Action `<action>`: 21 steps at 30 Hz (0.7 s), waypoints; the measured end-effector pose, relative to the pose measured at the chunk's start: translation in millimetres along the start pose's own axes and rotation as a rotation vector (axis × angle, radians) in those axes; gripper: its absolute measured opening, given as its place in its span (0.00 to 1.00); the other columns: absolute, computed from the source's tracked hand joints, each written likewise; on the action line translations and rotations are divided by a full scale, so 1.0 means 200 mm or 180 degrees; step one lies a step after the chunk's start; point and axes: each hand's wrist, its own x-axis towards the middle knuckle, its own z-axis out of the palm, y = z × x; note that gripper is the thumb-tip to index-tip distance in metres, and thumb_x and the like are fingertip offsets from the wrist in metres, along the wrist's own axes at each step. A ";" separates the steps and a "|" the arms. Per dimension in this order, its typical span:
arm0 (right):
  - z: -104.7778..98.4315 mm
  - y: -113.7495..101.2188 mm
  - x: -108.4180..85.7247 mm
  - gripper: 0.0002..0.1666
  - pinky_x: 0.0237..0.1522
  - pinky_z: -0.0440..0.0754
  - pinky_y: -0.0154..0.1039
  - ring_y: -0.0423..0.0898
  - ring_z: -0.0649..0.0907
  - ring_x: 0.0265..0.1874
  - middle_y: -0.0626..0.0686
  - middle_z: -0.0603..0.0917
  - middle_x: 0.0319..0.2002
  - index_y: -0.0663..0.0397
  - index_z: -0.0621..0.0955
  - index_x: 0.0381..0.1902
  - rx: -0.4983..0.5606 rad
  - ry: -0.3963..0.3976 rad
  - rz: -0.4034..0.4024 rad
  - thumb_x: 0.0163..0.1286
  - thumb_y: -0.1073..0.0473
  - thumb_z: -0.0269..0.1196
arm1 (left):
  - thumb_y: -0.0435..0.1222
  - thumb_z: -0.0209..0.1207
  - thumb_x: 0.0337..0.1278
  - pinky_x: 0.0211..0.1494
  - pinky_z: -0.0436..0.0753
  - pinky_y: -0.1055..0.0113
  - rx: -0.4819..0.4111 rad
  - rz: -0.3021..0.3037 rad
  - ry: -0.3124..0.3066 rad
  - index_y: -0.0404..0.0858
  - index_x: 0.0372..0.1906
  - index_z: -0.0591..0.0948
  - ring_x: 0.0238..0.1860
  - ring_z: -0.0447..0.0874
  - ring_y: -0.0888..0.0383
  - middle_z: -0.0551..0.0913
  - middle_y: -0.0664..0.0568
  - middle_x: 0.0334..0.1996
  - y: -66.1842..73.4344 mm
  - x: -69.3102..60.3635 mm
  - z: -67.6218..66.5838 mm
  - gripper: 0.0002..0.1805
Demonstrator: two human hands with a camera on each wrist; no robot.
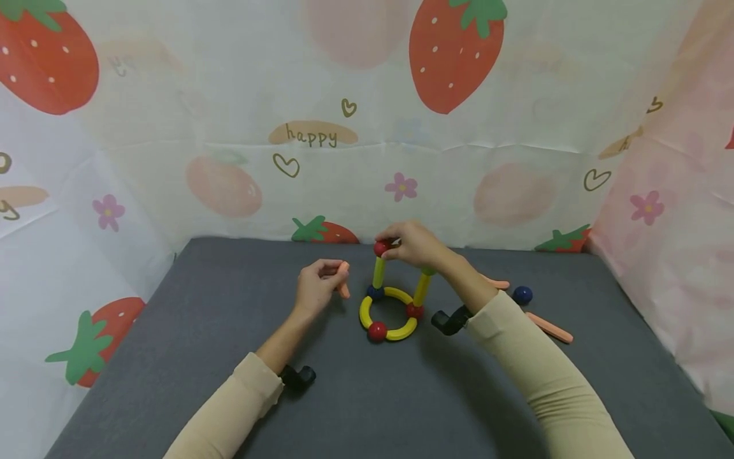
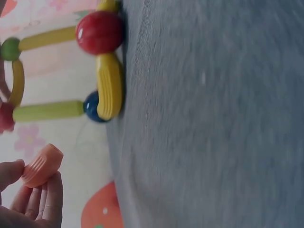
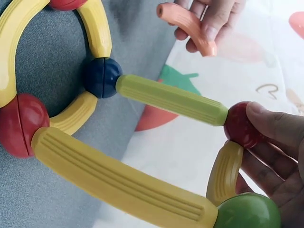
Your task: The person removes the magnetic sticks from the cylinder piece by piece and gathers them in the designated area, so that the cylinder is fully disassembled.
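A ring of curved yellow magnetic sticks [image 1: 365, 312] with red and blue balls lies on the table. From its blue ball [image 3: 102, 77] rises a light-green stick [image 3: 171, 99] topped by a red ball [image 3: 242, 124]. My right hand [image 1: 421, 247] pinches that top ball between thumb and fingers. A long yellow stick [image 3: 123, 175] reaches up to a green ball [image 3: 249, 211], and a short curved yellow stick [image 3: 225, 173] joins the two upper balls. Left of the structure, my left hand [image 1: 314, 288] holds a curved peach stick [image 3: 187, 26] in the air.
Right of the structure, beside my right forearm, lie a loose dark blue ball [image 1: 522, 294], a peach stick [image 1: 550, 327] and another peach stick [image 1: 499, 284] partly hidden by the arm. A strawberry-print cloth [image 1: 367, 185] stands behind the grey table [image 1: 367, 401].
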 end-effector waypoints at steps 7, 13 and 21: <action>0.01 -0.02 0.00 0.23 0.52 0.82 0.45 0.53 0.82 0.53 0.57 0.82 0.57 0.57 0.80 0.59 0.0035 -0.0022 0.0109 0.66 0.59 0.65 | 0.35 0.64 0.60 0.39 0.84 0.71 -0.0187 -0.0211 -0.0030 0.31 0.54 0.81 0.28 0.86 0.66 0.86 0.37 0.46 -0.01 0.03 -0.15 0.18; 0.01 -0.03 -0.01 0.22 0.52 0.82 0.44 0.53 0.81 0.53 0.57 0.82 0.57 0.56 0.81 0.58 0.0011 -0.0018 0.0062 0.67 0.59 0.66 | 0.36 0.63 0.62 0.40 0.84 0.74 -0.0321 -0.0281 -0.0025 0.30 0.57 0.78 0.30 0.84 0.70 0.86 0.44 0.44 -0.03 0.05 -0.29 0.21; 0.01 -0.04 -0.02 0.23 0.51 0.82 0.44 0.53 0.81 0.54 0.57 0.82 0.58 0.56 0.81 0.59 0.0026 0.0026 0.0043 0.66 0.59 0.66 | 0.39 0.63 0.62 0.42 0.84 0.74 -0.0358 -0.0336 -0.0029 0.28 0.58 0.77 0.32 0.86 0.67 0.85 0.63 0.32 -0.06 0.05 -0.43 0.24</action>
